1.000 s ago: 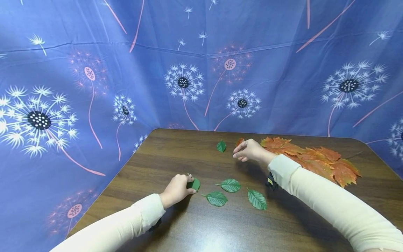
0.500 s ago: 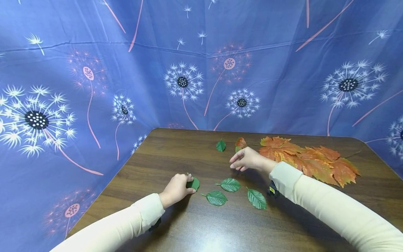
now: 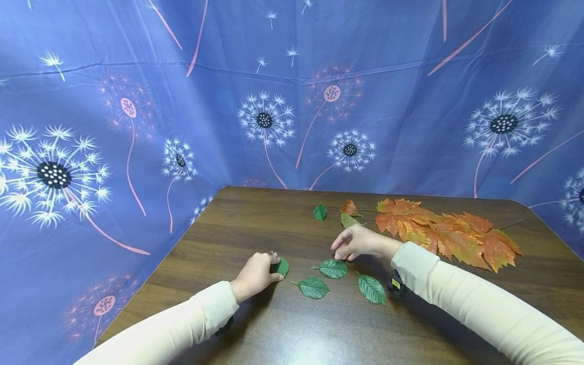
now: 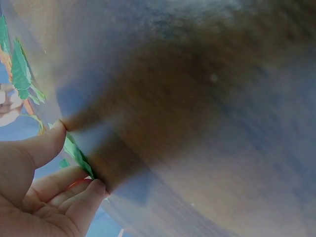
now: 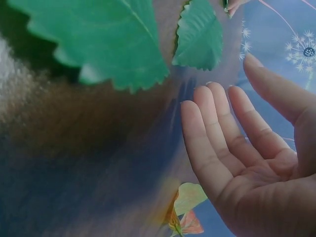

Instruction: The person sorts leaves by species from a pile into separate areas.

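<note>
On your table (image 3: 246,223), a leaf (image 3: 284,267) sits in your left hand (image 3: 256,274); three leaves (image 3: 333,269) lie to its right. Your right hand (image 3: 358,241) is just behind them, probably above the surface. Farther back, a lone leaf (image 3: 320,211) lies left of a leaf pile (image 3: 449,234); cloth (image 3: 292,91) hangs behind.

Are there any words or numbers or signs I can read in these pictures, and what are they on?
No, there are none to read.
Yellow patch on the black device under the right cuff: too small to tell whether anything is written there.
Blue cloth: only printed dandelions, no letters or numbers in view.
Green leaves, orange leaves and table: no writing shows.
</note>
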Demonstrator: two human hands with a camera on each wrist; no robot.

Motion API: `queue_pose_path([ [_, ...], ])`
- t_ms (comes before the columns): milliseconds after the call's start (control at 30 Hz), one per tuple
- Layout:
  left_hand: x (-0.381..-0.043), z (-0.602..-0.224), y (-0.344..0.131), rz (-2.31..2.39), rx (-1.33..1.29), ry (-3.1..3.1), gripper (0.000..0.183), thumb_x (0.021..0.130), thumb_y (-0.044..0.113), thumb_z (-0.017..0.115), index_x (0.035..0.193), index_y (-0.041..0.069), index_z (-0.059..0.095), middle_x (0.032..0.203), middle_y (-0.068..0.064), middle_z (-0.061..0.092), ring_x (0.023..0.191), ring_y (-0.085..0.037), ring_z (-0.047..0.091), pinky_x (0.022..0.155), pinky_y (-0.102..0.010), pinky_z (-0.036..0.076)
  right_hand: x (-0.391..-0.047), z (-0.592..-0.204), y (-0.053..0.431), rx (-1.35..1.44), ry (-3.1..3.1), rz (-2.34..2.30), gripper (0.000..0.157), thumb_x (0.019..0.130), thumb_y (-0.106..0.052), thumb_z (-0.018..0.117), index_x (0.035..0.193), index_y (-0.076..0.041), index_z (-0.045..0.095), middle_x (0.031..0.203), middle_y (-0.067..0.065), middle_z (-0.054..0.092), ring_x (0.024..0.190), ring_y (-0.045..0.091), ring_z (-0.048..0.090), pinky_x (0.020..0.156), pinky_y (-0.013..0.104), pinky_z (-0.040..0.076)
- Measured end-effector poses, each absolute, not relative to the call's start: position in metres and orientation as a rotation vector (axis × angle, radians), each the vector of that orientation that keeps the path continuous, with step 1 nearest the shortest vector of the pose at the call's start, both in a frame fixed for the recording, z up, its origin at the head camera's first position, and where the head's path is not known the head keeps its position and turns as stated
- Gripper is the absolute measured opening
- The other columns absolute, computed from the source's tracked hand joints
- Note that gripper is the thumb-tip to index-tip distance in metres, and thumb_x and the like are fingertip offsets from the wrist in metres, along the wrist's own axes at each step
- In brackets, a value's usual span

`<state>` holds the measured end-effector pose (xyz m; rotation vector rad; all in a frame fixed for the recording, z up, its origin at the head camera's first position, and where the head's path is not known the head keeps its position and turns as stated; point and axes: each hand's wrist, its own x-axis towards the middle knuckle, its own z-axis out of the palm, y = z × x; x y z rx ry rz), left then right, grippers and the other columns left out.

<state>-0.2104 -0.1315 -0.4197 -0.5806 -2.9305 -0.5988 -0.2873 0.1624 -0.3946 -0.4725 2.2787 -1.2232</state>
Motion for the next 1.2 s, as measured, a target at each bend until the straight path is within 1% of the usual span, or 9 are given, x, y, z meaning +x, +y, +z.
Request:
queue_pose_path([
  [167, -0.2091, -0.4203, -0.1316, -0.6, -0.585, -2.923, 0.039, 0.075, 0.015, 0.082, 0.107, -0.005, 0.071, 0.114, -0.025, 0.068, 0.103, -0.037, 0.068, 0.082, -0.04, 0.055, -0.2841, -0.3989, 0.1602, -0.487, 2.261, -1.211, 0.026, 0.082, -0.003, 0.075, 0.106, 0.005, 0.069, 0.087, 0.005, 0.073, 0.079, 0.012, 0.068, 0.074, 0.038, 0.058],
  [333, -0.2092, -0.4194, -0.131, -0.595, -0.587, -2.915, 0.039, 0.075, 0.015, 0.082, 0.107, -0.005, 0.071, 0.113, -0.024, 0.068, 0.103, -0.038, 0.067, 0.084, -0.042, 0.055, -0.2799, -0.4006, 0.1577, -0.503, 2.268, -1.193, 0.017, 0.084, 0.003, 0.069, 0.101, 0.006, 0.07, 0.084, 0.009, 0.072, 0.075, 0.015, 0.07, 0.07, 0.036, 0.058],
  [500, -0.21, -0.4194, -0.131, -0.591, -0.59, -2.909, 0.038, 0.075, 0.015, 0.082, 0.106, -0.004, 0.071, 0.113, -0.024, 0.069, 0.104, -0.038, 0.067, 0.087, -0.044, 0.054, -0.2779, -0.4024, 0.1557, -0.489, 2.277, -1.177, 0.013, 0.084, 0.007, 0.067, 0.096, 0.006, 0.069, 0.078, 0.008, 0.068, 0.072, 0.014, 0.069, 0.065, 0.034, 0.058],
  [733, -0.2101, -0.4194, -0.1316, -0.582, -0.582, -2.92, 0.038, 0.075, 0.016, 0.082, 0.106, -0.004, 0.071, 0.112, -0.023, 0.069, 0.103, -0.037, 0.067, 0.085, -0.042, 0.054, -0.2772, -0.4046, 0.1562, -0.465, 2.271, -1.171, 0.015, 0.08, 0.009, 0.07, 0.095, 0.006, 0.069, 0.075, 0.007, 0.066, 0.068, 0.012, 0.066, 0.065, 0.034, 0.059],
  [900, -0.2098, -0.4186, -0.1311, -0.578, -0.582, -2.924, 0.038, 0.075, 0.016, 0.082, 0.106, -0.003, 0.071, 0.113, -0.023, 0.069, 0.102, -0.037, 0.068, 0.081, -0.041, 0.055, -0.278, -0.4052, 0.1578, -0.468, 2.254, -1.198, 0.014, 0.08, 0.01, 0.069, 0.094, 0.007, 0.068, 0.075, 0.007, 0.067, 0.069, 0.012, 0.065, 0.066, 0.036, 0.059],
  [1033, -0.2103, -0.4187, -0.1311, -0.588, -0.581, -2.927, 0.039, 0.075, 0.015, 0.082, 0.107, -0.004, 0.071, 0.114, -0.024, 0.068, 0.103, -0.037, 0.067, 0.082, -0.041, 0.055, -0.2793, -0.4049, 0.1563, -0.46, 2.241, -1.206, 0.013, 0.081, 0.01, 0.068, 0.094, 0.008, 0.067, 0.075, 0.008, 0.067, 0.07, 0.013, 0.066, 0.066, 0.036, 0.059],
  [1200, -0.2107, -0.4185, -0.1312, -0.6, -0.585, -2.931, 0.039, 0.075, 0.015, 0.082, 0.108, -0.005, 0.071, 0.115, -0.025, 0.067, 0.105, -0.038, 0.067, 0.084, -0.041, 0.055, -0.2785, -0.4034, 0.1539, -0.461, 2.213, -1.224, 0.015, 0.081, 0.01, 0.068, 0.096, 0.008, 0.067, 0.074, 0.006, 0.065, 0.069, 0.013, 0.065, 0.065, 0.036, 0.059],
])
